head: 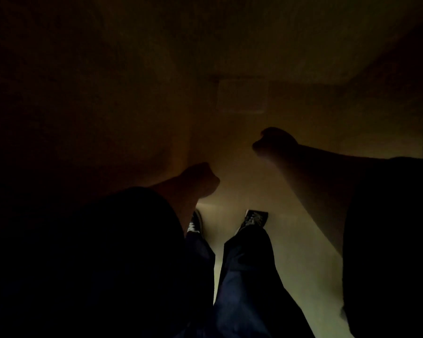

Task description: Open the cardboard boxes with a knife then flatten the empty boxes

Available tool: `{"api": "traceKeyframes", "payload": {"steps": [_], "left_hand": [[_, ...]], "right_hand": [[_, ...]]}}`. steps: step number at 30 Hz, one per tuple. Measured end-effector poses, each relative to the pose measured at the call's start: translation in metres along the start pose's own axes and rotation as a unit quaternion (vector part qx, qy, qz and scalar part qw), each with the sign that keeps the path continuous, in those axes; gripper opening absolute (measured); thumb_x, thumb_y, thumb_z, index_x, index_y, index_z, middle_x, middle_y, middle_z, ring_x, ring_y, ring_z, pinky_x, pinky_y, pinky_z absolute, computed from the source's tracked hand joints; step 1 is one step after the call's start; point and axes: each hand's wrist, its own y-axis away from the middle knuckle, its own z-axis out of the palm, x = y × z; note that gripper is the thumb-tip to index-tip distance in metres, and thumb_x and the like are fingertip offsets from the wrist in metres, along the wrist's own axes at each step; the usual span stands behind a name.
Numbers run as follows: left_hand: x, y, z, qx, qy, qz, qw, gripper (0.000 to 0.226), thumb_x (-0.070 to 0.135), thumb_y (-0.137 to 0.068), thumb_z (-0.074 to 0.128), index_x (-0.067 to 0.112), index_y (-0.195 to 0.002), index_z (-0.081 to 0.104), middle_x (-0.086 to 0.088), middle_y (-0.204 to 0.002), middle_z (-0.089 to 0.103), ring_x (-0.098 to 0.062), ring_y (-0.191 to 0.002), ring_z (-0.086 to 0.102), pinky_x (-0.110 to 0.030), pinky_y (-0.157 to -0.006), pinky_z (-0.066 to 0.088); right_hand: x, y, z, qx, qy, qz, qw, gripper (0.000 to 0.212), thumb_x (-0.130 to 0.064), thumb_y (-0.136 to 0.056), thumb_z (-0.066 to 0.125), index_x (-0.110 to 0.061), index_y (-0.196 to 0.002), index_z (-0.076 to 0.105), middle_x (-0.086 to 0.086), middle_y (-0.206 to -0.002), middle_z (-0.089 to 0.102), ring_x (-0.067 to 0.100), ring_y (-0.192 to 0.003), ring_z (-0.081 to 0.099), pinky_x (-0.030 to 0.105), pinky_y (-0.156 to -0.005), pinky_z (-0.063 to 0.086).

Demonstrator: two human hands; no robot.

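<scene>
Head view is nearly dark: cardboard box [230, 69] is raised by left hand [198, 179] and right hand [274, 140], grips unreadable, so a slip could go unnoticed.

Dim light over a pale floor [291, 240].

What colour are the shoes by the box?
Dark with light laces, shoes seen dimly in the head view.
</scene>
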Motion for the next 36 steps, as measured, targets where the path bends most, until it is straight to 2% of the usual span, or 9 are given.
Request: {"api": "traceKeyframes", "payload": {"steps": [2,5,10,14,18,22,25,30,36], "left_hand": [[0.003,0.021,0.000,0.012,-0.044,0.028,0.999,0.035,0.022,-0.101,0.047,0.004,-0.130,0.052,-0.016,-0.127,0.057,-0.033,-0.116,0.056,-0.034,-0.088,0.045],[0.008,0.042,0.001,0.013,-0.112,0.081,0.990,0.040,0.022,-0.104,0.041,0.007,-0.141,0.043,-0.016,-0.143,0.042,-0.033,-0.132,0.043,-0.037,-0.104,0.037],[-0.007,0.072,0.011,0.054,-0.176,0.133,0.974,0.053,0.043,-0.103,0.033,0.013,-0.145,0.041,-0.013,-0.152,0.037,-0.032,-0.135,0.041,-0.038,-0.106,0.036],[-0.022,0.095,0.017,0.041,-0.196,0.136,0.970,0.052,0.036,-0.103,0.039,0.011,-0.149,0.036,-0.015,-0.156,0.031,-0.034,-0.141,0.033,-0.039,-0.112,0.033],[-0.041,0.129,0.032,0.037,-0.141,0.109,0.983,0.046,0.015,-0.103,0.042,-0.003,-0.145,0.033,-0.024,-0.153,0.030,-0.037,-0.141,0.033,-0.041,-0.113,0.036],[-0.073,0.169,0.065,0.070,-0.027,0.102,0.992,0.036,0.009,-0.103,0.036,-0.002,-0.136,0.044,-0.018,-0.145,0.042,-0.032,-0.134,0.043,-0.041,-0.104,0.043],[-0.100,0.197,0.087,0.095,0.017,0.086,0.992,0.040,0.023,-0.105,0.037,0.006,-0.140,0.045,-0.016,-0.146,0.047,-0.033,-0.132,0.046,-0.034,-0.100,0.039],[-0.162,0.231,0.105,0.118,0.026,0.044,0.992,0.061,0.046,-0.103,0.038,0.014,-0.154,0.030,-0.008,-0.156,0.038,-0.029,-0.143,0.036,-0.038,-0.114,0.032],[-0.251,0.285,0.117,0.153,0.116,0.015,0.981,0.064,0.052,-0.101,0.039,0.018,-0.154,0.030,-0.005,-0.158,0.035,-0.026,-0.145,0.033,-0.038,-0.116,0.029]], "right_hand": [[0.008,0.022,0.005,0.002,0.005,-0.012,1.000,0.042,-0.011,-0.098,0.049,-0.006,-0.140,0.051,0.015,-0.143,0.051,0.030,-0.121,0.056,0.034,-0.096,0.050],[0.024,0.058,0.012,0.017,0.008,-0.025,0.999,0.048,-0.013,-0.099,0.049,-0.009,-0.146,0.042,0.015,-0.148,0.045,0.031,-0.127,0.051,0.033,-0.097,0.047],[0.055,0.124,0.035,0.046,-0.014,0.003,0.999,0.045,-0.014,-0.098,0.051,-0.007,-0.142,0.047,0.016,-0.145,0.048,0.032,-0.125,0.053,0.034,-0.094,0.050],[0.071,0.162,0.060,0.050,-0.002,0.002,0.999,0.046,-0.016,-0.097,0.052,-0.007,-0.142,0.048,0.016,-0.139,0.054,0.031,-0.117,0.058,0.030,-0.087,0.051],[0.083,0.192,0.084,0.062,0.027,-0.026,0.997,0.051,-0.026,-0.097,0.050,-0.014,-0.146,0.042,0.010,-0.144,0.050,0.028,-0.123,0.054,0.029,-0.090,0.048],[0.090,0.214,0.111,0.073,0.078,-0.054,0.993,0.053,-0.038,-0.100,0.048,-0.015,-0.147,0.041,0.010,-0.146,0.048,0.030,-0.125,0.053,0.031,-0.088,0.045],[0.089,0.228,0.125,0.063,0.115,-0.074,0.989,0.058,-0.042,-0.101,0.044,-0.014,-0.151,0.036,0.012,-0.151,0.044,0.033,-0.131,0.049,0.034,-0.098,0.044],[0.063,0.261,0.144,0.027,0.182,-0.129,0.974,0.063,-0.047,-0.101,0.044,-0.018,-0.155,0.029,0.009,-0.157,0.036,0.033,-0.140,0.038,0.042,-0.111,0.038],[-0.008,0.309,0.175,-0.012,0.246,-0.224,0.943,0.065,-0.052,-0.100,0.045,-0.020,-0.155,0.032,0.004,-0.160,0.032,0.027,-0.145,0.032,0.038,-0.116,0.030]]}}
